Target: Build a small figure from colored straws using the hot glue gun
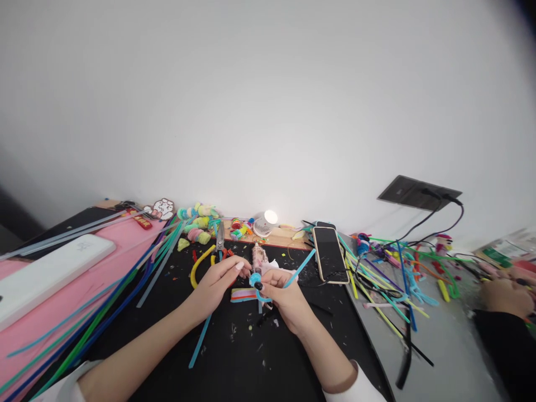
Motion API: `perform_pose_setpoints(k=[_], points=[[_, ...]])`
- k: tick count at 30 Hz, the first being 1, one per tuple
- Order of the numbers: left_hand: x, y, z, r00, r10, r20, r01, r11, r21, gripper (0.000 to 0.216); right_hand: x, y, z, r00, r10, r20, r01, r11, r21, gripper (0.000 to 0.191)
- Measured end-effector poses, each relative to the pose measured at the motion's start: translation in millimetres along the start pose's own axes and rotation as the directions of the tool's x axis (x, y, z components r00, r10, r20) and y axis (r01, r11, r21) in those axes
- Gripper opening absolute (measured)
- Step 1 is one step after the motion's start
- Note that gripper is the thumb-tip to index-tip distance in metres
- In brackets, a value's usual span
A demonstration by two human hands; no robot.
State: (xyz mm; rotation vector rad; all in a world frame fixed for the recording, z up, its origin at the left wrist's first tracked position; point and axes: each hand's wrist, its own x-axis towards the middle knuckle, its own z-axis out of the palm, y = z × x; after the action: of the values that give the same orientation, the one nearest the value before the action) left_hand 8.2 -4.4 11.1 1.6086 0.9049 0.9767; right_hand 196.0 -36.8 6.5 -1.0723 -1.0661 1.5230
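My right hand [281,293] pinches a light blue pipe cleaner [302,267] between thumb and fingers. One end of it is wound into a small coil [254,278], while the other sticks out straight to the upper right. Just left of the coil is my left hand [221,282], its fingers loosely bent and nothing visible in them; whether the fingertips touch the coil I cannot tell. Behind that hand lie a yellow curved piece [200,267] and scissors [220,237], partly hidden. A striped bundle [243,295] rests between my hands on the black mat [234,346].
A phone [330,252] lies right of my hands, near a small lamp [265,223]. Loose pipe cleaners [383,304] spread across the right side. A white box [54,276] sits on pink material at left. Another person's hand [506,293] is at far right.
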Motion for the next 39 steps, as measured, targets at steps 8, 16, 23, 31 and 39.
perform_pose_setpoints(k=[8, 16, 23, 31, 39], points=[[2.1, -0.1, -0.1, 0.997, -0.077, 0.010, 0.077, 0.982, -0.174, 0.025, 1.2, 2.8, -0.9, 1.000, -0.006, 0.020, 0.006, 1.000, 0.002, 0.016], [3.5, 3.6, 5.3, 0.982, -0.165, 0.094, 0.190, 0.839, -0.510, 0.028, 1.0, 2.6, -1.1, 1.000, -0.003, 0.031, 0.003, 1.000, 0.009, 0.015], [3.6, 2.7, 2.5, 0.978, -0.189, 0.092, 0.210, 0.866, -0.454, 0.031, 1.4, 2.3, -0.6, 1.000, -0.007, 0.020, 0.007, 1.000, -0.006, 0.017], [3.0, -6.0, 3.8, 0.987, -0.090, 0.131, 0.123, 0.955, -0.272, 0.024, 0.9, -2.8, 2.7, 1.000, 0.004, 0.006, -0.004, 0.999, -0.034, 0.020], [-0.1, -3.5, 3.9, 0.976, -0.099, 0.193, 0.129, 0.980, -0.153, 0.016, 3.4, 2.3, 0.7, 1.000, -0.010, 0.024, 0.013, 0.991, -0.130, 0.017]])
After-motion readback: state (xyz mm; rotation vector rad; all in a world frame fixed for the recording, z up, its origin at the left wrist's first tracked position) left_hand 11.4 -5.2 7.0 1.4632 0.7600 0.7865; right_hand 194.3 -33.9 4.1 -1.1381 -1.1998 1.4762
